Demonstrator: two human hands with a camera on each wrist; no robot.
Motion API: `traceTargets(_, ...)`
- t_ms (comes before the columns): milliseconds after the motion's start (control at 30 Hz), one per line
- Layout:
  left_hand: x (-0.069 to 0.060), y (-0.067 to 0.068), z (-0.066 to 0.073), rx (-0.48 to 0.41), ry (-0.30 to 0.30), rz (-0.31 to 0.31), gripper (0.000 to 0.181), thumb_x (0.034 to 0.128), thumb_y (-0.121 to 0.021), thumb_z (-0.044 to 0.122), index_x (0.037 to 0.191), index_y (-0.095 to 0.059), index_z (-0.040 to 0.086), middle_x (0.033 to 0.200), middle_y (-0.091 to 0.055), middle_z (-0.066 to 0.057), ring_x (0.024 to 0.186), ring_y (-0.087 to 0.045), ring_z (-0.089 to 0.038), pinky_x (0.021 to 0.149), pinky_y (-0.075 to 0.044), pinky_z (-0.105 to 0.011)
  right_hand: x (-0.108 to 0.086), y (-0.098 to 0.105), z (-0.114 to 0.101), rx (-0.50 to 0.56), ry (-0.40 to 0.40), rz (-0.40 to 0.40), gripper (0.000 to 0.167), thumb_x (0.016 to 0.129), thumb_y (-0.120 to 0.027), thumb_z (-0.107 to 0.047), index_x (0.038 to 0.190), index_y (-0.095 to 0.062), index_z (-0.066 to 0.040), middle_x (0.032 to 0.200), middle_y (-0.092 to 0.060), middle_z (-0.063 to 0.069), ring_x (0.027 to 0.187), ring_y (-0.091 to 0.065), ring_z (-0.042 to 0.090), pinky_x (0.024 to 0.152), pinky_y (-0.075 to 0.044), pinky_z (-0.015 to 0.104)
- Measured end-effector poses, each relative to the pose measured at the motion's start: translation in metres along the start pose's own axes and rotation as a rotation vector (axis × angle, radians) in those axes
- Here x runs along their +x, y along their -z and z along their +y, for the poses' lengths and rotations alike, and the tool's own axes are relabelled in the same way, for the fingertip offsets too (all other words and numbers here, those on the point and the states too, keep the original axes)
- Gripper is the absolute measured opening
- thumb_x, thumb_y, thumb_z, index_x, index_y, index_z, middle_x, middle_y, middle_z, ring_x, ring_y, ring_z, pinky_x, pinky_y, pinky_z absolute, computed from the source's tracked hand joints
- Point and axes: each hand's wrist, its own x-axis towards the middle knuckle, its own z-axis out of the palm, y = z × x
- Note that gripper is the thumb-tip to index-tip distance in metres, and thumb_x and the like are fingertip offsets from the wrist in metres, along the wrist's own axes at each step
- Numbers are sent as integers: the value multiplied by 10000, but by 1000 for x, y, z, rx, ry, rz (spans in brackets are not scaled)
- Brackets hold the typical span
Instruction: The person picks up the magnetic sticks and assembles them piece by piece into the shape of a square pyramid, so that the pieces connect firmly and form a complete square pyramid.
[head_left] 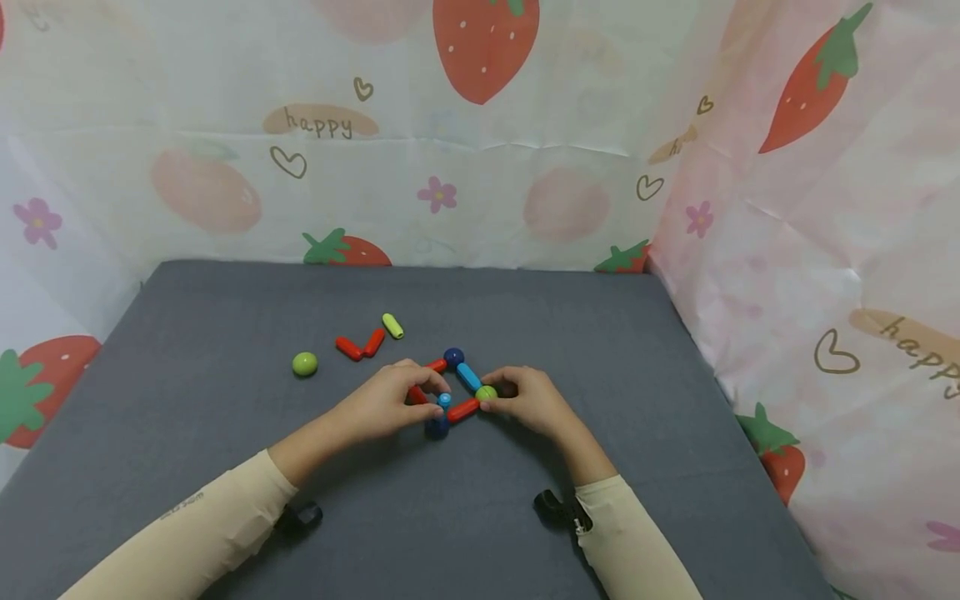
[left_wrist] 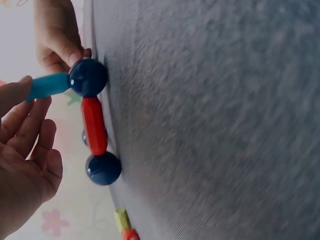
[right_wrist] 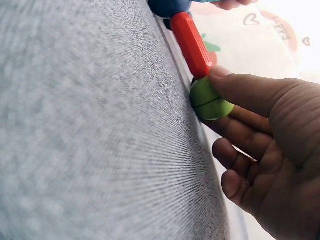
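Note:
My left hand [head_left: 390, 397] pinches a light blue rod [left_wrist: 49, 86] between thumb and fingers. The rod stands up from a dark blue ball [left_wrist: 88, 77] and touches it. From that ball, one red rod [left_wrist: 94, 125] leads to another dark blue ball [left_wrist: 104, 168]. A second red rod [head_left: 462, 410] runs to a green ball [right_wrist: 212, 99], which my right hand [head_left: 529, 398] pinches. A blue rod [head_left: 468, 377] links the green ball to the far dark blue ball [head_left: 453, 357], where a further red rod [head_left: 436, 365] begins. The left hand partly hides the ring's left side.
On the grey tabletop [head_left: 600, 333], a loose green ball [head_left: 304, 364] lies to the left. Two red rods [head_left: 348, 348] and a yellow-green rod [head_left: 392, 326] lie behind the left hand. Printed curtains [head_left: 480, 183] border the table at the back and sides.

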Motion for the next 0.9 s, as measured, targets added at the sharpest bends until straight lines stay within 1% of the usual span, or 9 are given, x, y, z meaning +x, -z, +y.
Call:
traceTargets(67,-1,4,-1,8,-7,-2,245,946,-762,285,1183,-718,242,1126,-668,50,1063,-593,-227,848,-542,-359,0,0,0,-1,0,1,336,859,-850,-290,1177,-763,-224,1031,-724,-47,847,-628,133,722,-530,319)
traceTargets(167,-3,14,-4,24,-28,14,284,943,-764,295,1210,-719,208,1145,-677,88,1086,-585,-238,872,-537,-412,0,-1,0,-2,1,1,333,863,-847,-292,1178,-762,-228,1046,-722,-46,867,-628,127,733,-530,316)
traceTargets(267,-4,28,-8,64,-46,49,287,936,-775,273,1204,-729,182,1147,-696,60,1093,-583,-235,894,-524,-449,0,-1,1,-6,6,-3,332,869,-841,-300,1183,-760,-233,1054,-719,-49,874,-622,123,731,-527,309)
traceTargets(367,-3,45,-14,130,-41,85,266,923,-790,245,1178,-742,185,1140,-702,44,1084,-565,-208,891,-517,-448,-1,0,1,-9,7,-4,329,871,-839,-298,1184,-759,-239,1050,-714,-53,871,-616,127,725,-527,309)
traceTargets(467,-1,61,-25,192,-12,112,254,924,-788,230,1170,-745,186,1130,-700,36,1091,-539,-191,904,-511,-440,-1,1,1,-10,6,0,322,872,-838,-287,1181,-760,-237,1047,-711,-51,880,-613,136,742,-524,317)
traceTargets(600,0,78,-44,221,44,118,261,941,-768,238,1189,-737,164,1151,-706,-17,1142,-518,-221,937,-483,-466,0,1,1,-25,8,6,321,872,-839,-286,1180,-762,-239,1047,-712,-55,897,-609,130,776,-516,324)
traceTargets(667,0,85,-54,224,76,111,276,948,-759,240,1208,-732,151,1178,-698,-35,1171,-506,-232,963,-468,-491,1,0,2,-36,10,6,322,873,-838,-292,1181,-762,-243,1050,-713,-59,901,-609,122,787,-516,324)
traceTargets(733,-1,91,-61,231,110,100,302,952,-753,233,1236,-723,137,1215,-684,-63,1198,-491,-256,989,-441,-520,2,-1,2,-42,9,6,320,873,-837,-296,1180,-762,-245,1053,-714,-62,906,-609,115,798,-516,326)
traceTargets(900,0,101,-76,287,122,62,358,943,-754,181,1286,-701,91,1278,-671,-120,1244,-469,-341,1056,-325,-615,0,-1,3,-49,0,9,317,877,-833,-293,1183,-762,-246,1068,-714,-63,933,-610,113,830,-517,343)
